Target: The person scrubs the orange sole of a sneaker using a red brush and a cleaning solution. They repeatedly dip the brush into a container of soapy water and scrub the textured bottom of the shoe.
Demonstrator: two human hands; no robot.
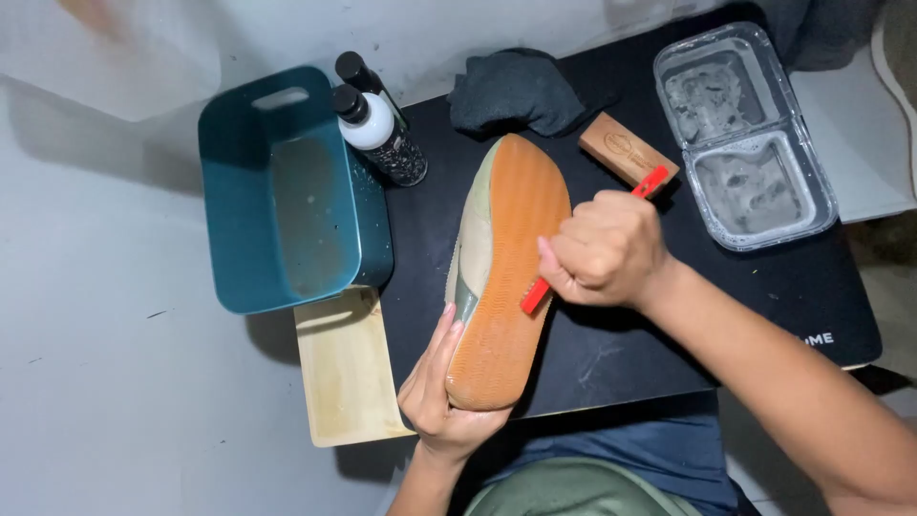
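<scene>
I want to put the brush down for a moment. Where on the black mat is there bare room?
Bare mat lies right of the shoe, below the clear two-part tray and beyond the right hand with the red brush. The far edge is crowded: bottles, dark cloth, wooden block. The left hand holds the shoe.

There was one shoe [501, 277], one red brush [538, 293], two bottles [380, 129], one teal basket [287, 191], one wooden tray [346, 373], one dark cloth [516, 91], one wooden block [626, 150], one two-compartment clear container [743, 134] and one black mat [630, 344].
</scene>
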